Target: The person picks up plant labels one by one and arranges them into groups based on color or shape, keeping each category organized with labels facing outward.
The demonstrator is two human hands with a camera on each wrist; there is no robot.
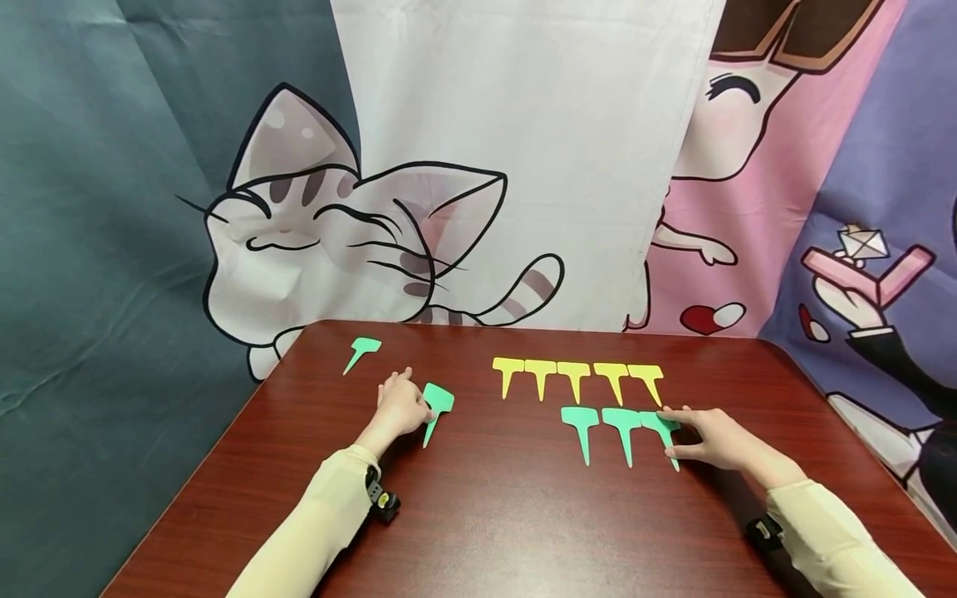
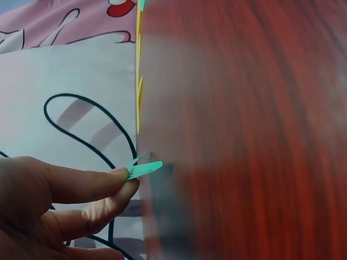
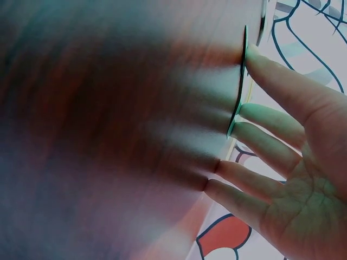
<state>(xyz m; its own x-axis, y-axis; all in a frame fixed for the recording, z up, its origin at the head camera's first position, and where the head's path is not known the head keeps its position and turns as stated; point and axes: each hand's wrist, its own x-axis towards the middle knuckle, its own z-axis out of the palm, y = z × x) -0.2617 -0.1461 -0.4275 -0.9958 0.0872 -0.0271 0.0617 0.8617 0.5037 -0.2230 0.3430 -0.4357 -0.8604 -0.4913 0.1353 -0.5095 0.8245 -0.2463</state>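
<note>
My left hand (image 1: 402, 404) pinches a green T-shaped plant label (image 1: 439, 399) between thumb and index finger; in the left wrist view the label (image 2: 145, 170) shows nearly edge-on at the fingertips. At the right, my right hand (image 1: 719, 438) touches the rightmost green plant label (image 1: 660, 423) of a row of three, fingers extended. Seen from the right wrist, that label (image 3: 239, 86) lies flat, with the thumb near one end and two fingertips at the other. To its left are the middle green label (image 1: 622, 421) and the left one (image 1: 580, 419).
Behind the green row, several yellow plant labels (image 1: 572, 371) stand side by side. Another green label (image 1: 365, 345) lies alone at the far left of the brown table (image 1: 486, 515). A printed cloth (image 1: 598, 124) hangs along the table's back edge.
</note>
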